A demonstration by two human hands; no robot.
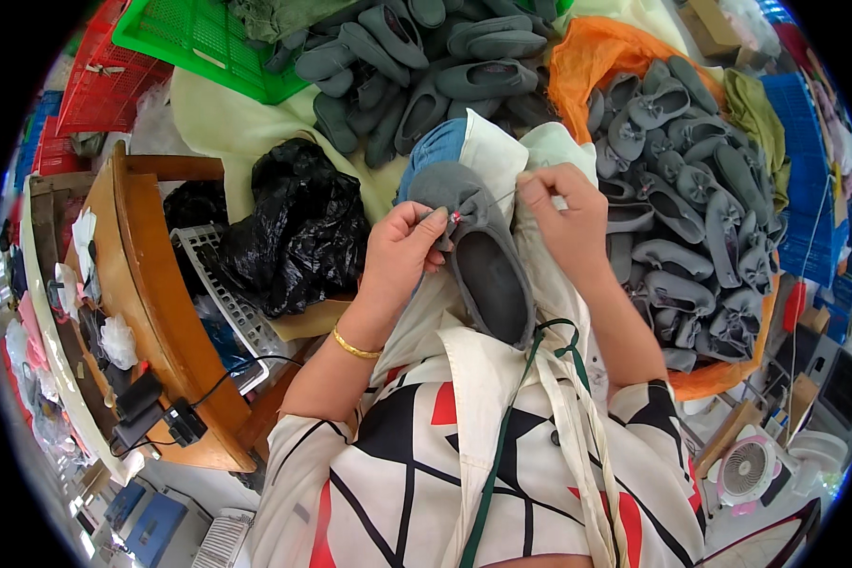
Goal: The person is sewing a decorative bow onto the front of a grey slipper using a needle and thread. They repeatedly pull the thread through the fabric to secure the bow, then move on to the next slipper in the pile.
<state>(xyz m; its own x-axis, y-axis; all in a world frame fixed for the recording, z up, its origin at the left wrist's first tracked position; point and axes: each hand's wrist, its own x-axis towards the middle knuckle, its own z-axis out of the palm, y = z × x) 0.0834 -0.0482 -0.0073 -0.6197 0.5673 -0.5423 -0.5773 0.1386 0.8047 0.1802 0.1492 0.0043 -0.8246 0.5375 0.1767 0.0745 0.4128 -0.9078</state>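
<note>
A grey fabric slip-on shoe (490, 279) lies across my lap, its toe pointing away from me. My left hand (402, 248) is closed on its upper, thumb and forefinger pinching the grey bow (464, 210) at the toe. A small red and shiny bead-like spot (455, 217) shows at the middle of that bow. From the bow a thin dark thread (506, 196) runs to my right hand (568, 210), which is raised to the right with thumb and forefinger pressed together on it. Whether a needle is in those fingers cannot be made out.
Plain grey shoes (445, 90) are heaped ahead, beside a green crate (213, 47). Bowed grey shoes (696, 218) fill an orange sack (587, 71) at right. A black plastic bag (298, 227), a grey basket (222, 293) and a wooden table (151, 312) stand left.
</note>
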